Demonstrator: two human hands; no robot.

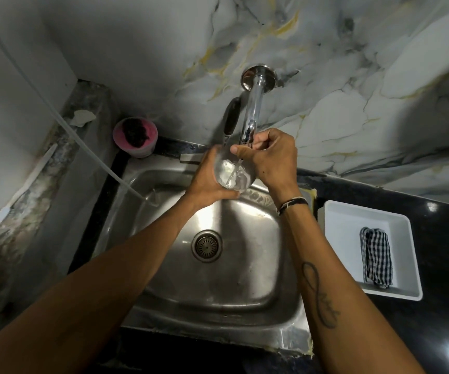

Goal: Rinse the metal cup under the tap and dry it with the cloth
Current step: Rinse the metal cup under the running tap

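Steel gleams across the head view: the metal cup (233, 174) is held over the back part of the sink (266, 282), directly under the spout of the tap (251, 114). Its open mouth faces up and toward the camera, so its long axis runs roughly vertical, tilted a little toward the viewer. A thin stream of water falls from the spout into the cup and churns inside.

The left hand (207, 182) wraps the cup's left side and base, its fingers curled closely around the wall in a firm hold, the thumb lying along the near lower edge. The right hand (270, 157) sits at the cup's far right rim, just beside the tap's tip. Its fingers are bent in narrowly; the thumb (241, 151) reaches across the rim, and the other fingertips are hidden behind the spout, so whether they grip the tap or the cup cannot be told. A dark band (292, 204) circles the right wrist.

On the black counter (434, 306) to the right of the sink stands a white tray (336, 220), and inside it lies the folded checked cloth (376, 257), well apart from both hands. A pink tub (136, 140) stands at the sink's back left corner.
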